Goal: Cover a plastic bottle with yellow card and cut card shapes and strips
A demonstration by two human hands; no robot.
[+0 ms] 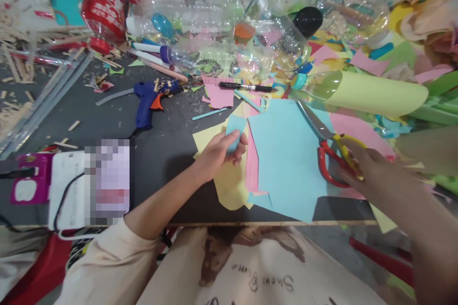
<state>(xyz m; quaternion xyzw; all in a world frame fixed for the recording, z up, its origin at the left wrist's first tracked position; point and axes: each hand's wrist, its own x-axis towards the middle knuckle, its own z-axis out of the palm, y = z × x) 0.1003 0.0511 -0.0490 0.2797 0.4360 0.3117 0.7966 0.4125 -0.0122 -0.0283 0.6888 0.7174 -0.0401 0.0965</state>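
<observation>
Between the thumb and fingers of my left hand (229, 150) is a small piece of light blue paper (236, 125). Over at the right, my right hand (368, 164) grips a pair of scissors (324, 140) by the red and yellow handles, though motion blurs the fingers. The blades are together and point away from me, above a large light blue sheet (289, 162). Beneath my left hand lies yellow paper (229, 186), with a strip of pink paper (252, 167) beside the blue sheet.
A blue glue gun (145, 102) lies left of centre, and a black pen (245, 86) farther back. Clear plastic bottles (200, 0) and paper scraps crowd the back. At right lies a bottle wrapped in yellow-green paper (382, 93). A white power strip (67, 190) sits front left.
</observation>
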